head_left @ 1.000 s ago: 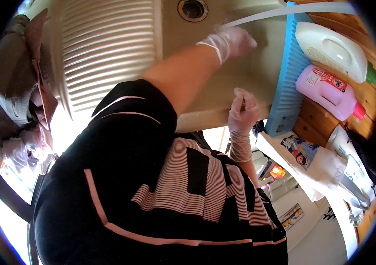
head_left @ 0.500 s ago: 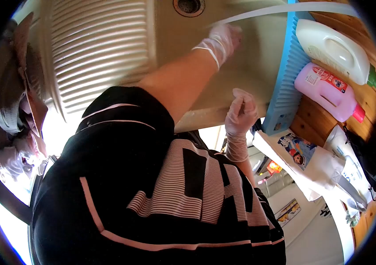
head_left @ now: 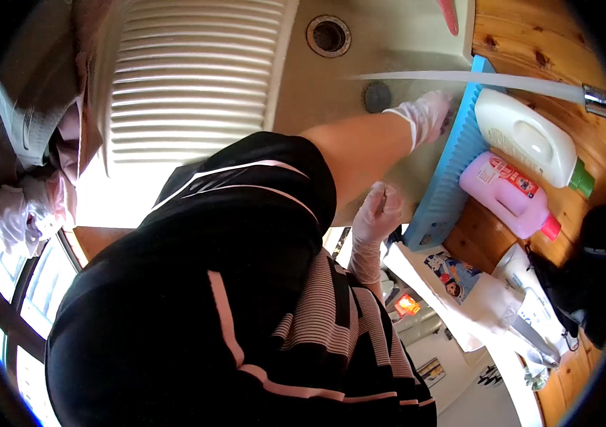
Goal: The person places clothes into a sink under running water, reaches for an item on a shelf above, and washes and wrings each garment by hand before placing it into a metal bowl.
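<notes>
My left hand (head_left: 429,118), in a thin translucent glove, reaches across the sink (head_left: 303,85) to the inner side of the blue ridged board (head_left: 452,153). Its fingers are curled, and what they hold, if anything, is hidden. My right hand (head_left: 377,213), gloved too, is near the sink's front edge with thumb and fingers pinched together. Nothing can be made out clearly in that pinch. A white stream of water (head_left: 488,77) runs from the metal faucet (head_left: 600,102) over the sink, passing above my left hand. A dark round disc (head_left: 376,97) lies near my left wrist.
The drain (head_left: 328,35) is at the top, beside a ribbed washboard surface (head_left: 196,78). A white bottle (head_left: 523,132), a pink bottle (head_left: 506,192) and a white bag (head_left: 459,285) lie on the wood at right. Clothes (head_left: 25,142) hang at left. A red object (head_left: 448,16) is at the top.
The view has shifted, showing more of the sink's far side. My left hand has moved right, towards the blue board. My right hand stays pinched near the front edge.
</notes>
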A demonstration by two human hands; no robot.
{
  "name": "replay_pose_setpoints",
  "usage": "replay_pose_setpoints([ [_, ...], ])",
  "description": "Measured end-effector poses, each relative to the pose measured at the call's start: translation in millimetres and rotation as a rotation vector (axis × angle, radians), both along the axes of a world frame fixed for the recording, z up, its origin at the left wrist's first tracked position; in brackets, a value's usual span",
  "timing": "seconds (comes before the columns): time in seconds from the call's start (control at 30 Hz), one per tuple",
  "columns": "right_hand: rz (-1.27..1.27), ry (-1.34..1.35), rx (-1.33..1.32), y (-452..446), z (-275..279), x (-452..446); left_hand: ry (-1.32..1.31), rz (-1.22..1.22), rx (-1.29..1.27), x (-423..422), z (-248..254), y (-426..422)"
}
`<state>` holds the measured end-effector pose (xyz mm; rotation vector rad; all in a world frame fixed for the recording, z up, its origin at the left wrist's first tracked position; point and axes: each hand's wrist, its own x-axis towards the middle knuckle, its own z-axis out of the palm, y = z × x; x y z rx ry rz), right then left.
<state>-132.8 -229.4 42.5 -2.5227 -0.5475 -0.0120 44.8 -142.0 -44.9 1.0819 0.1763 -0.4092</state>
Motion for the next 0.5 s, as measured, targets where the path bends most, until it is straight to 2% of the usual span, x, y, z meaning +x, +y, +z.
replay_pose_setpoints([
  [0.03,0.014,-0.019,0.020,-3,-5,0,0.330,0.211,-0.619,-1,6,0],
  [0.1,0.025,-0.022,0.065,-6,-10,2,0.579,0.448,-0.955,-11,-3,4],
  [0.2,0.032,0.142,0.234,-4,-5,0,0.686,0.844,-1.198,-32,-24,21],
  [0.23,0.044,0.142,0.223,-5,-5,0,0.718,0.908,-1.208,-37,-25,30],
  [0.33,0.061,0.116,0.195,-4,-5,1,0.593,0.901,-1.230,-29,-7,59],
  [0.37,0.050,0.104,0.186,-4,-6,1,0.701,0.837,-1.264,-20,6,72],
  [0.47,0.005,0.119,0.105,-9,-10,4,-0.233,0.322,0.651,-11,16,92],
  [0.5,-0.015,0.130,0.071,-9,-11,6,-0.248,0.190,0.932,-25,57,117],
])
